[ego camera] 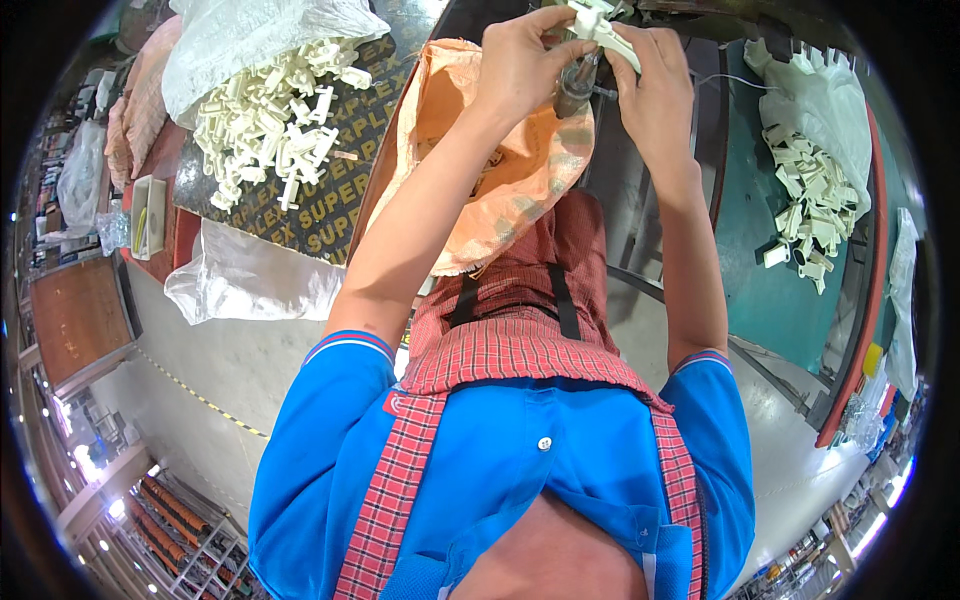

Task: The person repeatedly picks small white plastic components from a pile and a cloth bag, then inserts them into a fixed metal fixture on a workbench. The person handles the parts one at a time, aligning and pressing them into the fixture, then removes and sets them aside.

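At the top of the view, my left hand (529,60) grips a pale cream moulded plastic part (592,24) between thumb and fingers. My right hand (654,79) holds the same part's long curved arm from the other side. Just below the part stands a dark cylindrical machine fixture (576,86); whether the part touches it I cannot tell. An open orange woven sack (517,202) hangs beneath my left forearm, its mouth towards me. Its contents are mostly hidden by that arm.
To the left, many cream plastic parts (270,124) spill from a clear plastic bag (262,45) onto a dark plywood board (330,217). On the right, more cream plastic pieces (814,199) lie on a green table (757,262). A small tray (148,217) stands at far left.
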